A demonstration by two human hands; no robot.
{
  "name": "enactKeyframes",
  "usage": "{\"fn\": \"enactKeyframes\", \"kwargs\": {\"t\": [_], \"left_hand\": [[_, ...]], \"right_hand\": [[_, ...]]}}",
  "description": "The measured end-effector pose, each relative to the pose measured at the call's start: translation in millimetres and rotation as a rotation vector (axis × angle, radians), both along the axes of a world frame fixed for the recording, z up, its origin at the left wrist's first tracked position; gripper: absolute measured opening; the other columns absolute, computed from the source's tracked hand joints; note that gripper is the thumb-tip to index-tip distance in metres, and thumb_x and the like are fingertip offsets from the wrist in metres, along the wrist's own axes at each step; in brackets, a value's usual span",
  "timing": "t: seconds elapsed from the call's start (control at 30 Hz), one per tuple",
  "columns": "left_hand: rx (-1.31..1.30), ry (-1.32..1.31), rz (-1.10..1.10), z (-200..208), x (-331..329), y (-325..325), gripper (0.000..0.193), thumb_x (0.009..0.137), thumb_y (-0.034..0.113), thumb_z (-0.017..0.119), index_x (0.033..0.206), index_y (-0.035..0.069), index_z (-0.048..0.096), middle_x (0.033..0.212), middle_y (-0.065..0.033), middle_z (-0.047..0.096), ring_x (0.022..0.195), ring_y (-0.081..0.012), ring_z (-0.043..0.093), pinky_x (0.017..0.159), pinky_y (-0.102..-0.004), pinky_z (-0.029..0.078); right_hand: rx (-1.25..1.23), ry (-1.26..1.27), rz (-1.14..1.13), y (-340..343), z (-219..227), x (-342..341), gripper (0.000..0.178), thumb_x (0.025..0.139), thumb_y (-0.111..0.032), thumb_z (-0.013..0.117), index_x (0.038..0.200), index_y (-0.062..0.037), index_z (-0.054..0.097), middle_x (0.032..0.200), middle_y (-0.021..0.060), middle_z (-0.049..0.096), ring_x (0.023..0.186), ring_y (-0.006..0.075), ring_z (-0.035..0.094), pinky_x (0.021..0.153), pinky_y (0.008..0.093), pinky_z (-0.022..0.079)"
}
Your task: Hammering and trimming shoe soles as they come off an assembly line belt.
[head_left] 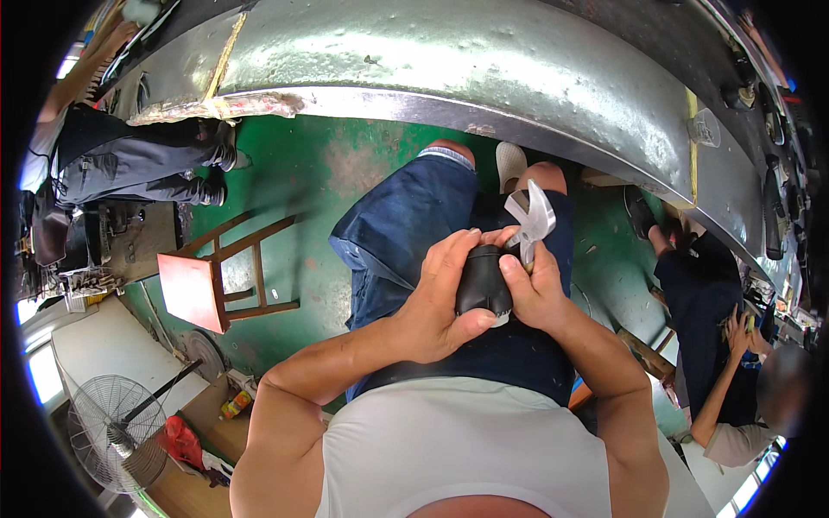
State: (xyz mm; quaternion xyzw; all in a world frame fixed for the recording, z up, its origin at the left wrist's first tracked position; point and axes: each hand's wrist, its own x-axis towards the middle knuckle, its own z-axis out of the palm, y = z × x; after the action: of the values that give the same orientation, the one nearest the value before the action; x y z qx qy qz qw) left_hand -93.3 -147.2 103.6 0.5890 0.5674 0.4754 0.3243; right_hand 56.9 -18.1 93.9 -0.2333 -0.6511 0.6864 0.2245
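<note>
Above my lap, my left hand is wrapped around a black leather shoe upper, its thumb along the lower end. A small white edge shows at that end, and my fingers hide much of the rest. My right hand is closed beside it, holding silver shoe lasting pincers. Their bright metal head points away from me, just beyond the upper, while the handles are mostly hidden in my grip. Both hands are close together, the right one against the upper's right side.
A long metal-covered bench curves across the far side. At left are a wooden stool, a standing fan and a standing person's legs. Another person works at right. The floor is green.
</note>
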Motion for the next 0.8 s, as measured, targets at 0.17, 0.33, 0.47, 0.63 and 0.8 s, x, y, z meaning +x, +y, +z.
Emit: {"fn": "enactKeyframes", "kwargs": {"t": [0.17, 0.33, 0.47, 0.63, 0.8], "left_hand": [[-0.004, 0.065, -0.155, 0, -28, 24, 0.080, 0.086, 0.034, 0.076, 0.150, 0.008, 0.035, 0.144, -0.0231, 0.039, 0.131, -0.0408, 0.040, 0.113, -0.0465, 0.031], [-0.125, -0.151, 0.004, -27, -62, 43, 0.060, 0.096, 0.020, 0.065, 0.148, 0.010, 0.037, 0.143, -0.0185, 0.039, 0.135, -0.0326, 0.039, 0.114, -0.0410, 0.030], [-0.126, -0.385, 0.050, -49, -66, 48, 0.054, 0.104, 0.026, 0.053, 0.150, 0.008, 0.030, 0.143, -0.0109, 0.039, 0.132, -0.0200, 0.038, 0.112, -0.0350, 0.031], [-0.067, -0.231, 0.061, -55, -67, 52, 0.053, 0.106, 0.028, 0.050, 0.150, 0.006, 0.030, 0.142, -0.0113, 0.041, 0.130, -0.0199, 0.041, 0.112, -0.0346, 0.032], [-0.129, -0.216, 0.083, -52, -68, 54, 0.053, 0.105, 0.028, 0.051, 0.149, 0.005, 0.033, 0.142, -0.0124, 0.043, 0.130, -0.0209, 0.042, 0.112, -0.0351, 0.033]], "right_hand": [[0.234, -0.223, -0.088, 29, 12, -4, 0.028, 0.100, -0.024, 0.057, 0.113, 0.0010, 0.057, 0.098, 0.0169, 0.070, 0.091, 0.0307, 0.071, 0.081, 0.0366, 0.053], [0.129, -0.388, 0.066, 37, 19, 30, 0.026, 0.100, -0.020, 0.057, 0.115, 0.0008, 0.057, 0.094, 0.0101, 0.070, 0.082, 0.0185, 0.066, 0.075, 0.0316, 0.052], [-0.067, -0.444, 0.291, 27, 18, 33, 0.028, 0.100, -0.017, 0.056, 0.121, 0.0025, 0.057, 0.100, 0.0081, 0.068, 0.072, 0.0093, 0.059, 0.067, 0.0265, 0.052], [-0.345, -0.389, 0.315, 23, 9, 18, 0.032, 0.100, -0.022, 0.058, 0.119, 0.0031, 0.058, 0.087, 0.0061, 0.066, 0.065, 0.0097, 0.060, 0.059, 0.0256, 0.050], [-0.381, -0.391, 0.333, 24, 7, 12, 0.029, 0.101, -0.021, 0.056, 0.117, 0.0028, 0.057, 0.087, 0.0067, 0.065, 0.065, 0.0088, 0.060, 0.058, 0.0237, 0.049]]}}
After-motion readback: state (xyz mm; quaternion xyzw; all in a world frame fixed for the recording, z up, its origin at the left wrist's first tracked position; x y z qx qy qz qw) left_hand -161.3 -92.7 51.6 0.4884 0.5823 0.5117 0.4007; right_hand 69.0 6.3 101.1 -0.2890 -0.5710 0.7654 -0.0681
